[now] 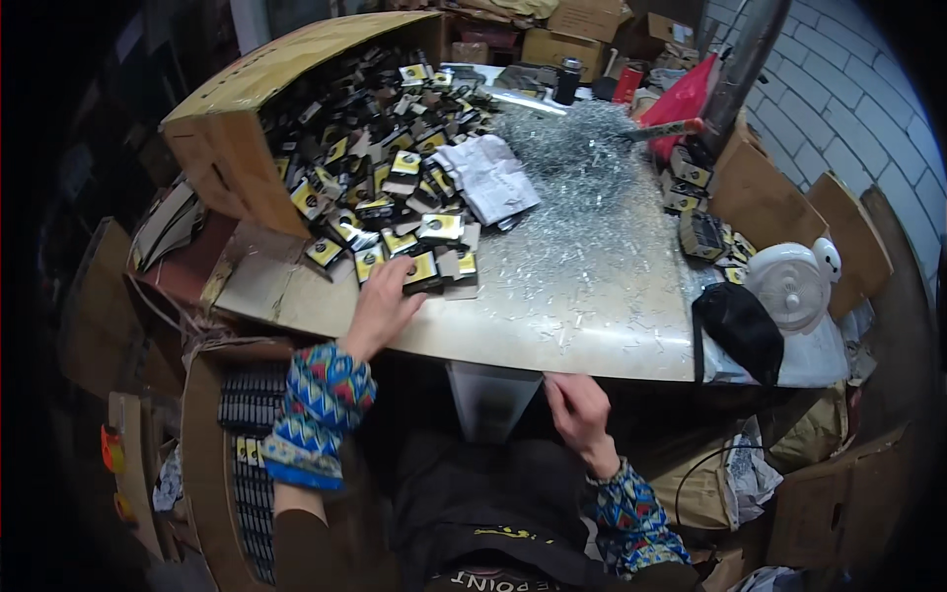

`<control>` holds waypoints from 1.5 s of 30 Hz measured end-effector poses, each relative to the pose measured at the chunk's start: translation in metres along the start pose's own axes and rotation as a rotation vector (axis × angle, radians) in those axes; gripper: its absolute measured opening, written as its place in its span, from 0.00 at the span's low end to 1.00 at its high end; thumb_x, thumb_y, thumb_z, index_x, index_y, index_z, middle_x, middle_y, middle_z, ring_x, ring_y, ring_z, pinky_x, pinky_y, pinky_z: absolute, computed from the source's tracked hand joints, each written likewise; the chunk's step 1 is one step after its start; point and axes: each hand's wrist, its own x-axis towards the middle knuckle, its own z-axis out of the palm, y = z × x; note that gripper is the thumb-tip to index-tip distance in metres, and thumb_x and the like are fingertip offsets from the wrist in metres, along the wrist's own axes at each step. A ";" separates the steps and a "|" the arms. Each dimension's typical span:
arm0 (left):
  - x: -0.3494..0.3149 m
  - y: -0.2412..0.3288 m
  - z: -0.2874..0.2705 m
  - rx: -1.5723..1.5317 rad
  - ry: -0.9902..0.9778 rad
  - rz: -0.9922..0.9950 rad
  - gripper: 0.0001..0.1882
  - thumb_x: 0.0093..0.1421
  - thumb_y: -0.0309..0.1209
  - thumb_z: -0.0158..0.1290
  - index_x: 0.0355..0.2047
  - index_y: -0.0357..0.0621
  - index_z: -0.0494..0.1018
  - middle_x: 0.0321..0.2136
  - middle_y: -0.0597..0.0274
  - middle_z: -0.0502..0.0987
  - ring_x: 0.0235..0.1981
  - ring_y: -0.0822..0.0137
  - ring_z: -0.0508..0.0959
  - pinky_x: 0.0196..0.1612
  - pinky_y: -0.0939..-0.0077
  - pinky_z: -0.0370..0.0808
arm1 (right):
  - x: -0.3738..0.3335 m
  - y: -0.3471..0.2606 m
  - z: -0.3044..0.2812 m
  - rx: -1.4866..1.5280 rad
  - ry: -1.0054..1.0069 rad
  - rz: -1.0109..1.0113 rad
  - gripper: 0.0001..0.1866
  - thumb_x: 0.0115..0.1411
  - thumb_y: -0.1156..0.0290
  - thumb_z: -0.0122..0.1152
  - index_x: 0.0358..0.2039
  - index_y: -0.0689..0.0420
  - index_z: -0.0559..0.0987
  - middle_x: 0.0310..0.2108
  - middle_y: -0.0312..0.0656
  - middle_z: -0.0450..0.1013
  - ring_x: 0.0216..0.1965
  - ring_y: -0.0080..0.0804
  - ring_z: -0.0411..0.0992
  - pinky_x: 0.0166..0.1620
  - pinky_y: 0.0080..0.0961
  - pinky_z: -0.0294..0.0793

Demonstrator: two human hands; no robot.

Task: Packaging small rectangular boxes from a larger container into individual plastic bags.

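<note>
My left hand point(380, 308) is at the near edge of a heap of small boxes. Its thumb and fingers close on the left end of a small black-and-yellow box point(422, 268) lying on the table point(473, 331). Other boxes of the same kind point(441, 228) lie just beyond it. Lower and to the right, my right hand point(580, 409) is at the table's front edge with its fingers curled in; what they hold, if anything, is hidden. A pale bin point(490, 400) hangs or stands under the edge between my hands.
A large open carton point(222, 163) on its side spills the heap. Shiny silvery slivers point(572, 158) cover the table's middle, beside crumpled white paper point(488, 178). A white fan point(789, 286) and black cloth point(738, 331) sit at right. A carton of stacked boxes point(212, 444) stands lower left.
</note>
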 end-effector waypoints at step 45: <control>-0.214 0.113 0.110 -1.399 -0.342 -1.431 0.12 0.58 0.25 0.59 0.42 0.43 0.72 0.34 0.67 0.78 0.34 0.75 0.78 0.34 0.81 0.74 | 0.023 0.021 0.108 -0.332 -0.523 0.103 0.27 0.66 0.66 0.50 0.57 0.74 0.63 0.61 0.65 0.59 0.64 0.61 0.56 0.66 0.49 0.54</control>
